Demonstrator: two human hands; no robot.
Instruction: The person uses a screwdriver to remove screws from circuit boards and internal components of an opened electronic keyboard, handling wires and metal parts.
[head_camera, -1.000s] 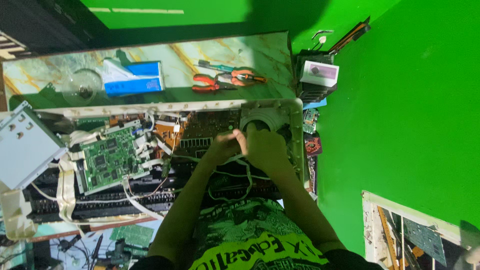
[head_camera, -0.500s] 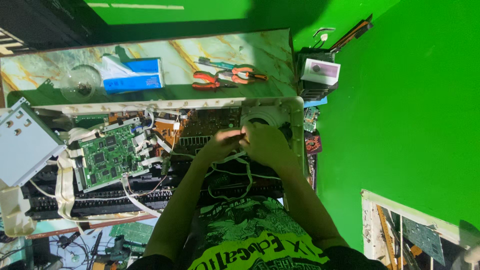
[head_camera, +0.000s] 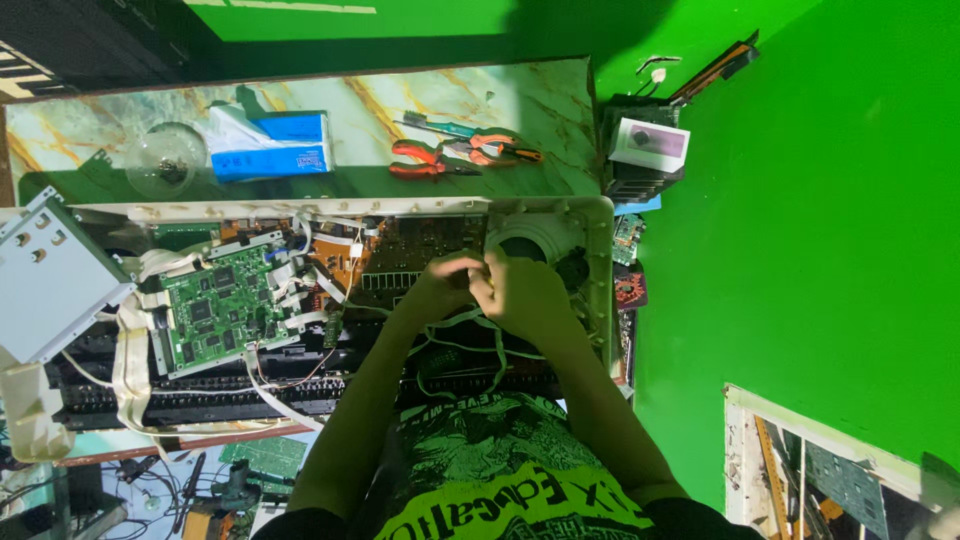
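- Left hand (head_camera: 443, 290): fingers curled, pinching the pale thin wires (head_camera: 470, 335) at the spot where both hands meet, above the brown circuit board (head_camera: 405, 260) inside the opened white plastic casing (head_camera: 598, 290)
- Right hand (head_camera: 525, 295): fingers bent inward and touching the left hand's fingertips; it appears closed on the same wires, though what lies under the fingers is hidden
- Pale thin wires: loop down from the hands across the dark lower part of the casing, toward the person's green and black printed shirt (head_camera: 500, 470)
- Round white speaker opening (head_camera: 525, 240): just beyond the right hand, near the casing's right end
- Green circuit board with black chips (head_camera: 225, 310): well to the left of the hands, with white flat ribbon cables (head_camera: 130, 355) running off its left side
- Grey metal cover plate (head_camera: 45, 280): tilted, at the far left edge
- Marble-patterned shelf (head_camera: 540, 110): beyond the casing; it bears orange-handled pliers (head_camera: 430, 162), a blue and white tissue box (head_camera: 270, 145) and a clear glass bulb (head_camera: 165, 160)
- Small white box (head_camera: 650, 143): beside the shelf's right end, against the green backdrop
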